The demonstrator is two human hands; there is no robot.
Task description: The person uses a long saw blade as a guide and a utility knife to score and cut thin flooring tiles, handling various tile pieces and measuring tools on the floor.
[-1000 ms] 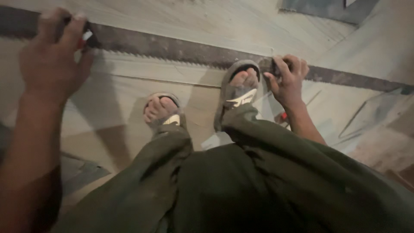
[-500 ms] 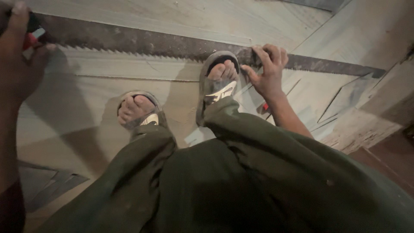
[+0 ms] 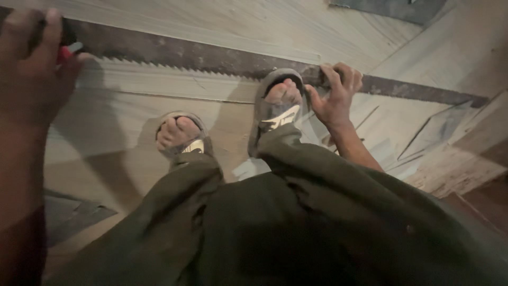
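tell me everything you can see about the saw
The saw is a long, dark, rusty-looking metal blade with teeth along its lower edge, lying across pale wooden boards. The left hand grips its red-handled end, the right hand holds the blade further along, beside a sandalled foot.

The left hand [image 3: 29,63] is blurred and cut by the picture's upper left corner; it covers the saw [image 3: 211,55] handle, of which only a red sliver shows. The saw blade passes under the right hand [image 3: 333,95] and the right sandal [image 3: 275,108] (that stretch unseen), and its far tip fades into shadow. A dark panel [image 3: 391,8] is cropped by the upper edge. The trousers [image 3: 275,222] hide both ankles.
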